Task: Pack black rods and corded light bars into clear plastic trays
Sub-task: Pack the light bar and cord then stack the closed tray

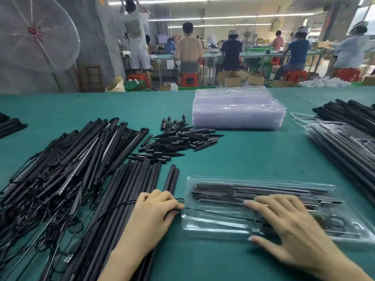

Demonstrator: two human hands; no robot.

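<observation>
A clear plastic tray (205,222) lies on the green table in front of me, with black rods and a corded light bar (253,191) in it. My right hand (288,226) lies flat on the tray, fingers spread and pressing its contents. My left hand (154,211) sits just left of the tray on a row of black rods (129,191), its fingers curled round a thin black cord (179,200). A tangled heap of corded light bars (67,165) lies further left.
A pile of black pointed spikes (178,138) lies mid-table. A stack of empty clear trays (237,110) stands behind it. Filled trays (345,142) and more black rods (349,108) sit at the right. Seated workers and a large fan (32,31) are beyond the table.
</observation>
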